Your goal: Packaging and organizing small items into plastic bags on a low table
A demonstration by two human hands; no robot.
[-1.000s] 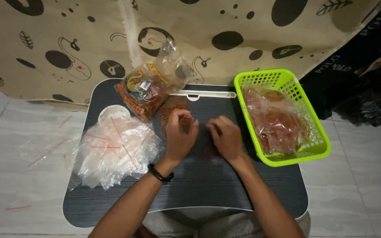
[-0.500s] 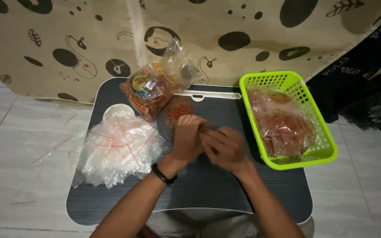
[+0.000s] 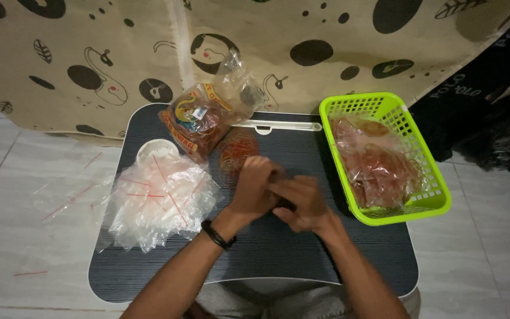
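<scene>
- Hands meet over the middle of the dark lap table [image 3: 255, 260]; the left hand [image 3: 254, 188] and the right hand [image 3: 303, 204] press together, fingers curled inward and touching one another.
- Grip: both hands are partly closed around a spot hidden between them; whatever they pinch there is too small or too covered to tell.
- Left wrist carries a dark wristband [image 3: 218, 235].
- Loose rubber bands [image 3: 237, 151], red and orange, lie in a small heap on the table just beyond the left hand's knuckles, touching or nearly touching them.
- Bag of rubber bands [image 3: 199, 121], clear plastic with a printed label, lies tilted at the table's far edge, just beside the loose heap; its open neck points toward the patterned cloth [image 3: 90, 59].
- Pile of clear plastic bags [image 3: 157, 198] with thin red lines rests on the left part of the table, near the left forearm; a white round lid [image 3: 153, 150] shows at its far edge.
- Green basket [image 3: 385, 156] stands on the right part of the table, just beside the right hand, and holds clear packets of reddish-brown contents [image 3: 376, 168].
- White bar [image 3: 284, 125] lies along the far edge between bag and basket.
</scene>
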